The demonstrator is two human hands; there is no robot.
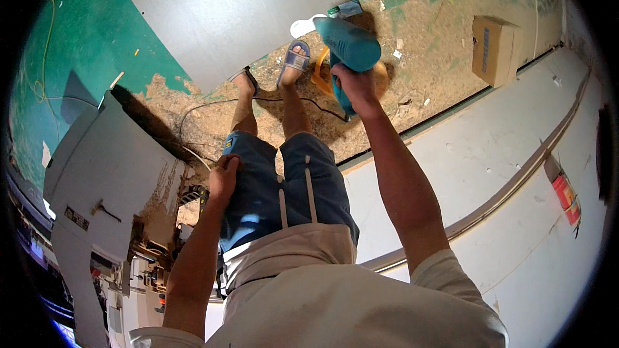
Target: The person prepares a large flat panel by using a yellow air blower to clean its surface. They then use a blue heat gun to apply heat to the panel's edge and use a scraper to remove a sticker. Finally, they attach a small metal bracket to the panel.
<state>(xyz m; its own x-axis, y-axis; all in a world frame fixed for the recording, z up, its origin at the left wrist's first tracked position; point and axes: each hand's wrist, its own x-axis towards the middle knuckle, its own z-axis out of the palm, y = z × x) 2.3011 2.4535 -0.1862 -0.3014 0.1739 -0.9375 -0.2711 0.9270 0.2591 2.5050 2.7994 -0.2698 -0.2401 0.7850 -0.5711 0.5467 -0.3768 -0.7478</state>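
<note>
Right hand point(356, 84): gripping a teal gun-shaped tool point(351, 45) by its handle. Tool: hanging above the floor point(445, 45), near the right corner of the grey panel point(219, 19), its narrow end pointing toward the panel. Left hand point(224, 177): resting by the blue shorts point(332, 200), fingers curling; whether it is holding anything, cannot tell. Dark cord point(225, 100): trailing past the legs point(296, 106). Sound handling, presumably: keeping the wrist steady, the hold firm, the cord clear.
</note>
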